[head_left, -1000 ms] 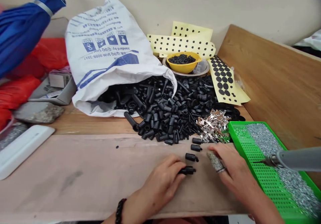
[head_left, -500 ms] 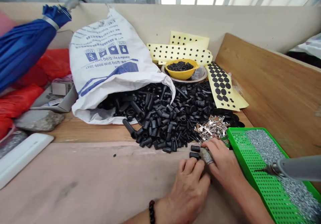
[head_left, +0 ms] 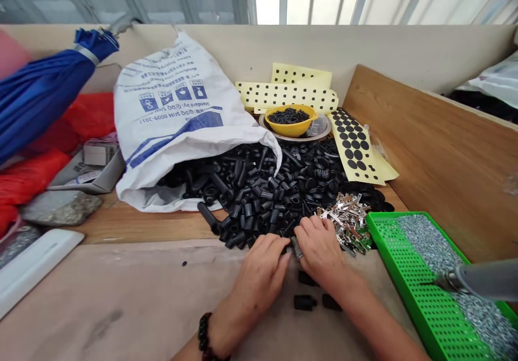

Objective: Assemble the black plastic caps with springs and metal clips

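At the front edge of a pile of black plastic parts (head_left: 254,204), my left hand (head_left: 261,269) has thumb and fingers drawn together on a small black part, mostly hidden. It wears a dark bead bracelet (head_left: 203,335). Close beside it, my right hand (head_left: 324,250) has its fingers curled down at the same edge; whatever they hold is hidden. A wrapping covers one right finger. Below the hands lie short black ribbed sleeves (head_left: 303,302), one partly behind my right forearm. Small metal clips (head_left: 348,220) are heaped right of my right hand.
A green perforated tray (head_left: 399,274) of small metal pieces stands right, with a grey power driver (head_left: 481,281) above it. A white sack (head_left: 174,107) spills black parts. Behind are a yellow bowl (head_left: 291,129) and sticker sheets (head_left: 352,140). A wooden board (head_left: 437,156) leans right.
Both hands have moved up and left to the pile's edge, the left one farther from the table front. Black sleeves now show on the table below them. The camera view has tilted slightly.
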Action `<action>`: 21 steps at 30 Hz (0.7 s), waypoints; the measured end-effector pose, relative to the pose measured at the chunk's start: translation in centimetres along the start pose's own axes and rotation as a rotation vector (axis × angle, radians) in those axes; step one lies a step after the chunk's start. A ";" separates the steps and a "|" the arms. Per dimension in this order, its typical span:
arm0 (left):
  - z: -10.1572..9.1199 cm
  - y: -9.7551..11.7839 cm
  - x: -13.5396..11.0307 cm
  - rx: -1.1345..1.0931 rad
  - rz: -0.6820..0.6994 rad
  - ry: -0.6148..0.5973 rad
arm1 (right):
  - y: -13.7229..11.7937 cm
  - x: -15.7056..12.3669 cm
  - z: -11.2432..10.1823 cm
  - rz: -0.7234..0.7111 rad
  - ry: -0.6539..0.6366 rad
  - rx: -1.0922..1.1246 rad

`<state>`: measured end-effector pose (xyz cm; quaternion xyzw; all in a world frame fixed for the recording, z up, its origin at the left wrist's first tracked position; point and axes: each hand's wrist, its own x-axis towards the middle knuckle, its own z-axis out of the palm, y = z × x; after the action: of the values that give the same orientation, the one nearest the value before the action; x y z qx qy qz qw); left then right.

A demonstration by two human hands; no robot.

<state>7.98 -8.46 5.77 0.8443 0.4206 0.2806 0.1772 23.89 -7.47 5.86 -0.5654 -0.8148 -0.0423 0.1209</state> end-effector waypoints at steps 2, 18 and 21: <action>0.1 -0.2 0.4 -0.011 -0.001 0.004 | 0.2 0.0 0.1 0.010 0.001 0.035; 0.0 0.5 2.3 -0.096 0.062 0.080 | 1.4 -1.5 -2.4 0.054 0.000 0.573; -0.4 0.2 1.6 -0.092 0.072 0.052 | 1.3 -1.8 -2.5 -0.026 -0.063 0.464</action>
<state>8.63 -7.23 6.76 0.8424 0.3808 0.3277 0.1949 26.04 -9.22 7.75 -0.5127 -0.8133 0.1625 0.2217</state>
